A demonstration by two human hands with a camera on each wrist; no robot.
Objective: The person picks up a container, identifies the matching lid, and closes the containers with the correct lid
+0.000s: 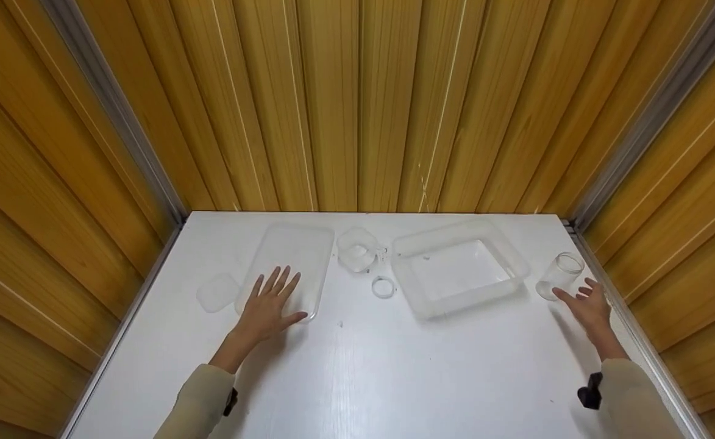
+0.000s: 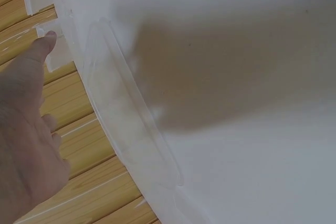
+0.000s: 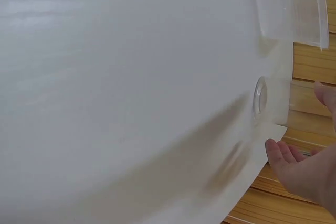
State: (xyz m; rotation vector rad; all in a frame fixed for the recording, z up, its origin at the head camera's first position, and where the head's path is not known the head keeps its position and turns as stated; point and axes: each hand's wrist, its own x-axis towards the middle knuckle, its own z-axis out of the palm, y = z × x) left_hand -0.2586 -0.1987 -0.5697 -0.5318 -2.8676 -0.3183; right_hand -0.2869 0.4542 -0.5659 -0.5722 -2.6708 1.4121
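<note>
My left hand [image 1: 266, 314], fingers spread, is over a flat translucent lid [image 1: 293, 250] at the left of the table. In the left wrist view the palm [image 2: 26, 140] shows above that lid [image 2: 128, 108], with a shadow beside it. At the far right stands a clear jar [image 1: 561, 274], its mouth uncovered. My right hand [image 1: 592, 314] is right beside the jar, thumb and fingers parted around its near side. The right wrist view has the jar [image 3: 275, 98] between the thumb and the other fingertips, with gaps showing.
A rectangular translucent bin [image 1: 455, 308] lies right of centre. Between bin and lid are a small clear container [image 1: 357, 250] and a white ring [image 1: 383, 287]. A small translucent lid [image 1: 217, 292] lies at the far left. Wood-patterned walls [image 1: 357, 110] enclose the white table [image 1: 394, 378].
</note>
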